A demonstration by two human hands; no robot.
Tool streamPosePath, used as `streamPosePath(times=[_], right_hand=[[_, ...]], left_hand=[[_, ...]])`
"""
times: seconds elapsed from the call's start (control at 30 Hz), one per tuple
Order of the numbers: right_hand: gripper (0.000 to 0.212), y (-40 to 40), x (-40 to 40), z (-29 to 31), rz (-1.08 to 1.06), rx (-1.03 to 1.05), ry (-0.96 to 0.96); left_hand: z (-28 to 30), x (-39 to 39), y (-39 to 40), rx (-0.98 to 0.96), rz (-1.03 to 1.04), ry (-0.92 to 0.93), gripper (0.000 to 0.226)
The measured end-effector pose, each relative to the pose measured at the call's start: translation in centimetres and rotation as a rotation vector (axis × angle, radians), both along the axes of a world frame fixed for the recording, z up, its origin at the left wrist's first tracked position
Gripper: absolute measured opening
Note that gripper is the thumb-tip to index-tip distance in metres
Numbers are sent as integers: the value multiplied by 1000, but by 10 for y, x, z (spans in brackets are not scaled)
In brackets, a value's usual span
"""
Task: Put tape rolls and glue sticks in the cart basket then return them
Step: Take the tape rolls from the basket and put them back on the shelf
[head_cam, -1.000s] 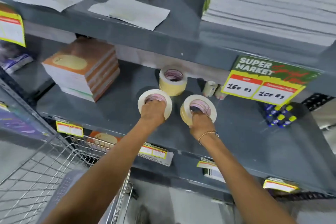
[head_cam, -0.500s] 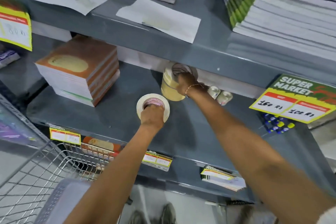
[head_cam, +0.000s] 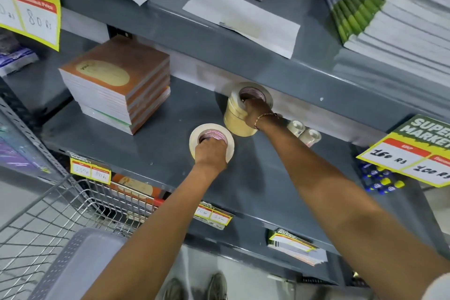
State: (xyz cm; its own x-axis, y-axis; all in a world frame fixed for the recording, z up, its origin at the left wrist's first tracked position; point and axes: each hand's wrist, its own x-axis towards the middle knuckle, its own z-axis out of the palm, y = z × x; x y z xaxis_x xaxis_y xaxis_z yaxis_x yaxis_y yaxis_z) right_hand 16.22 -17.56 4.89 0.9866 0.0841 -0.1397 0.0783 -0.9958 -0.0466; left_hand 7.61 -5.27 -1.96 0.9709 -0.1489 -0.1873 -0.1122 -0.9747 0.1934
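A cream tape roll (head_cam: 197, 136) lies flat on the grey shelf (head_cam: 155, 151). My left hand (head_cam: 211, 153) grips it, fingers in its core. Farther back, a second cream roll (head_cam: 258, 89) sits on top of another roll (head_cam: 235, 120), a stack of two against the shelf's back. My right hand (head_cam: 254, 111) holds the top roll, fingers hooked into its core. Two small white glue sticks (head_cam: 303, 130) lie just right of the stack. The wire cart basket (head_cam: 48, 221) is at lower left, holding a grey plastic tray (head_cam: 80, 263).
A stack of brown notebooks (head_cam: 117, 85) stands on the shelf at left. Blue and yellow items (head_cam: 379, 181) lie at right under a hanging price sign (head_cam: 411, 151). The upper shelf carries book stacks (head_cam: 394, 12) and loose paper sheets (head_cam: 243, 19). My shoes (head_cam: 194, 287) show below.
My right hand carried its tape roll from the shelf front to the back and set it on the rear roll. My left hand stayed on its roll.
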Motion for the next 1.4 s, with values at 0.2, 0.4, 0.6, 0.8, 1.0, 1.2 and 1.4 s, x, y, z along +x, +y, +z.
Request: streamPosePath(times=[0.2, 0.4, 0.6, 0.8, 1.0, 1.2, 1.4], right_hand=[[57, 1, 5, -6, 8, -25, 38], [70, -2, 6, -1, 31, -72, 111], [41, 7, -29, 4, 12, 155, -279], [43, 40, -92, -37, 337, 319, 64], [51, 53, -104, -72, 304, 62, 90], [40, 48, -111, -61, 239, 122, -29], [43, 10, -76, 8, 117, 274, -345]], left_hand=[[0, -2, 1, 15, 2, -7, 35], [0, 0, 1, 28, -25, 3, 41], [2, -9, 13, -205, -48, -11, 57], [-5, -14, 68, -441, 106, -306, 28], [-44, -22, 83, -378, 213, -217, 48], [-64, -19, 69, -138, 220, -125, 65], [-61, -10, 54, -75, 281, -124, 80]])
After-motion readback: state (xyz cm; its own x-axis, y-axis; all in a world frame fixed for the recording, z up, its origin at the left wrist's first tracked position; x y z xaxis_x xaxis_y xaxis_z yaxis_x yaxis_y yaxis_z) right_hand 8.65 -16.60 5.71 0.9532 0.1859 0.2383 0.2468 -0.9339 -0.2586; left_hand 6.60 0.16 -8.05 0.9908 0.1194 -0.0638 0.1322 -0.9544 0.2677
